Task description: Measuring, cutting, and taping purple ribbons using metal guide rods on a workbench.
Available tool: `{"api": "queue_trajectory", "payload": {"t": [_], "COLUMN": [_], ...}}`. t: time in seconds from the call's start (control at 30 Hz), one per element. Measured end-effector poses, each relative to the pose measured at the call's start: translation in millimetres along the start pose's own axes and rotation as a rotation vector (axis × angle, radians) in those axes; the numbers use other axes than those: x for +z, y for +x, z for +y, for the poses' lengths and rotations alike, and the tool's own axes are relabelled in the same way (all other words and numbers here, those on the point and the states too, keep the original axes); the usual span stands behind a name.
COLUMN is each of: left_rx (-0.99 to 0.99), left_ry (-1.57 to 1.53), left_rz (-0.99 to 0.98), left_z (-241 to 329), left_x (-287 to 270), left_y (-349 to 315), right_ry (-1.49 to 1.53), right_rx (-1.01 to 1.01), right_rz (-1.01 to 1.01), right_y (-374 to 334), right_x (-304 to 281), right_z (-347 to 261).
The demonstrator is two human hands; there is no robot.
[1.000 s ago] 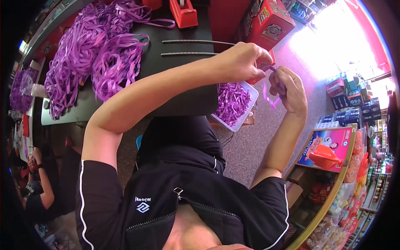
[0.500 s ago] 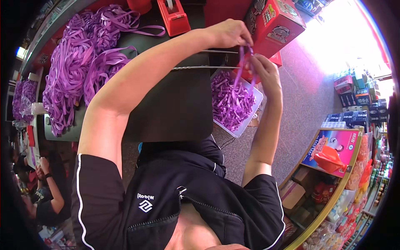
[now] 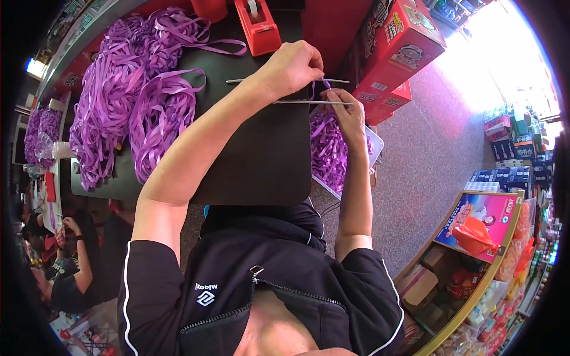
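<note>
Black top with white piping nearest, cut by the lower rim. Left forearm crosses the table (image 3: 249, 160) diagonally; dark tabletop shows from it to the rounded near-right corner. Hands just apart, past the table's right edge: left hand (image 3: 295, 66) pinches a purple ribbon strip (image 3: 327, 85), right hand (image 3: 349, 113) has thumb and finger on its lower end. So the strip sits between the fingertips, at two twisted metal rods (image 3: 303, 101) jutting beyond the edge. Lower rod meets the right fingers in view; can't tell if they touch. Left forearm and hand hide part of the rods.

White bin (image 3: 378, 149) of cut purple pieces is just off the table edge, partly covered by the right forearm. Speckled floor (image 3: 415, 154) gives the right arm room out to the display case (image 3: 504, 228).

Left on the table: big ribbon heap (image 3: 113, 89), smaller one (image 3: 163, 113) beside it. Far side: red tape dispenser (image 3: 261, 37), red boxes (image 3: 404, 50) right of it. Doorway glare washes out upper right. Co-worker (image 3: 74, 270) at far left, dim, hands hard to read.
</note>
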State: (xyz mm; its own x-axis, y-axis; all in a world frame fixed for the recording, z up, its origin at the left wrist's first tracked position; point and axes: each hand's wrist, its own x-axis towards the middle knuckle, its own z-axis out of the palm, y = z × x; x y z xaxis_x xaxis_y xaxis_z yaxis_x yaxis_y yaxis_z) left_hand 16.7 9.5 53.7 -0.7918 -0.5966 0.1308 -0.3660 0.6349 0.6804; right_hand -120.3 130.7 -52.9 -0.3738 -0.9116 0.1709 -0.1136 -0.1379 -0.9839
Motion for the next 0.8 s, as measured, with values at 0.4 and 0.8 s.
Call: {"api": "queue_trajectory", "payload": {"t": [0.4,0.8], "left_rx": [-0.037,-0.050], "left_ry": [-0.077,-0.023], "left_rz": [-0.106,-0.127], "left_z": [-10.4,-11.6], "left_x": [8.7,20.5], "left_y": [8.2,19.9], "right_ry": [-0.023,-0.102], "right_rx": [0.129,-0.053], "right_rz": [0.046,0.142], "right_y": [-2.8,22.5], "right_x": [2.1,8.8], "right_z": [17.1,29.9]}}
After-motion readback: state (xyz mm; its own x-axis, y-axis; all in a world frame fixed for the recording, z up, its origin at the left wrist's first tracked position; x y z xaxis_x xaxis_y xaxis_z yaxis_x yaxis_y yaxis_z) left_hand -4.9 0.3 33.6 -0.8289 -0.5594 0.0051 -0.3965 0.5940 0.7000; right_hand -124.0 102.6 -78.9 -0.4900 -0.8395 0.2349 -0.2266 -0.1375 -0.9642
